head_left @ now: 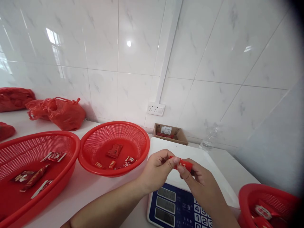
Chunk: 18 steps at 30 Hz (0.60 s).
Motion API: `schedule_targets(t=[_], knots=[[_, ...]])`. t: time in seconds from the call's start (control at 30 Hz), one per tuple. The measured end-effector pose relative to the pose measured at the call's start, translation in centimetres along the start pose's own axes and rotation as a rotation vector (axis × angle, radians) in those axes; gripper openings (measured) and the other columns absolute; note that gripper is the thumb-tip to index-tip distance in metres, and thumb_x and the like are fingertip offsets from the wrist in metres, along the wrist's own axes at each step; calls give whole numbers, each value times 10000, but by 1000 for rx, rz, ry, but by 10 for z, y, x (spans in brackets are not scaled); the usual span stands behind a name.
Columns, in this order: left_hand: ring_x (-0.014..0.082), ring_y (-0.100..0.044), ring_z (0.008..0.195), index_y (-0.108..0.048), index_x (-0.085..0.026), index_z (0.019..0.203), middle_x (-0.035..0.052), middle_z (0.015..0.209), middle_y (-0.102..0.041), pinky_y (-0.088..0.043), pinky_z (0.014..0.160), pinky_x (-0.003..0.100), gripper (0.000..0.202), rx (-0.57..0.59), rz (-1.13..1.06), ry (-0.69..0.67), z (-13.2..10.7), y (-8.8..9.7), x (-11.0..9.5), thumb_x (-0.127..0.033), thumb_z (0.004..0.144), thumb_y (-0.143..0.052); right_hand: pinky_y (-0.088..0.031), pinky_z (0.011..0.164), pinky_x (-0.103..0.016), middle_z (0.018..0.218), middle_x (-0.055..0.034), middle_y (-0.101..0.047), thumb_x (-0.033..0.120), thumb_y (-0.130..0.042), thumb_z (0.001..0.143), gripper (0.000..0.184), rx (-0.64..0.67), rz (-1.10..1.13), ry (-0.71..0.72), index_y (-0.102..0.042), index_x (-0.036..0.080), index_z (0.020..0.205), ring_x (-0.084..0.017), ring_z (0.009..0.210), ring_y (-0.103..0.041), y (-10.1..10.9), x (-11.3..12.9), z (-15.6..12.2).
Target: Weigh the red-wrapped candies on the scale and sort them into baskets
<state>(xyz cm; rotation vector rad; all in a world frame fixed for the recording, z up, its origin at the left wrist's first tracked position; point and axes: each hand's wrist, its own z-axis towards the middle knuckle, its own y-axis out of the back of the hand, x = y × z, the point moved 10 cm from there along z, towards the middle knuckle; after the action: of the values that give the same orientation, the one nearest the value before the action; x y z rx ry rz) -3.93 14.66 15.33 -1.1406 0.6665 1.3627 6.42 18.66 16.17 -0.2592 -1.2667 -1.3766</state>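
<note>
Both hands hold one small red wrapped packet (185,165) above the digital scale. My left hand (159,167) pinches its left end between thumb and fingers. My right hand (200,182) grips the packet's right part, its thumb across the front. Pale marks show on the red wrapper; the fingers cover much of it. Beneath the hands lies the scale's white platform (166,146), with a blue panel (185,207) of displays and number keys in front; my right forearm hides some keys.
Two red plastic baskets, a large one (77,144) and a smaller one (146,148), stand left with wrapped snacks inside. Another red basket (244,193) is at right. Behind the scale are a cardboard box (181,136) and a clear plastic bottle (209,141). Red bags (65,112) line the wall.
</note>
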Motion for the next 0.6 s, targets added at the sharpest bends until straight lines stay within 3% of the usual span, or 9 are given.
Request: schedule_targets(t=[0.1, 0.23, 0.47, 0.6], knots=[[118, -501, 592, -503, -170, 646, -10, 599, -544, -403, 600, 257, 439, 6, -17, 0, -1, -4, -2, -577, 713, -654, -420, 577, -275, 561, 16, -538, 653, -465, 805, 483, 15, -5, 14, -568, 221, 616, -166, 585, -505, -6, 1, 0], [112, -479, 602, -479, -174, 644, -16, 603, -508, -389, 616, 255, 450, 28, 9, -7, -2, -5, -5, -592, 784, -567, -420, 539, -268, 547, 12, -553, 597, -448, 852, 467, 19, -18, 105, -584, 216, 620, -161, 559, -530, -7, 8, 0], [108, -401, 664, -488, -160, 734, -18, 692, -466, -353, 663, 267, 476, 61, 48, 59, -7, -8, 6, -602, 699, -663, -402, 493, -253, 506, 18, -517, 535, -462, 868, 442, -108, -64, 192, -543, 216, 573, -141, 492, -469, 5, 16, -7], [103, -402, 664, -485, -155, 751, -18, 700, -461, -355, 665, 265, 464, 96, 1, 75, -8, -12, 6, -588, 724, -650, -386, 496, -245, 504, 28, -480, 503, -485, 868, 405, -182, -19, 200, -532, 214, 588, -132, 492, -440, 6, 13, -8]])
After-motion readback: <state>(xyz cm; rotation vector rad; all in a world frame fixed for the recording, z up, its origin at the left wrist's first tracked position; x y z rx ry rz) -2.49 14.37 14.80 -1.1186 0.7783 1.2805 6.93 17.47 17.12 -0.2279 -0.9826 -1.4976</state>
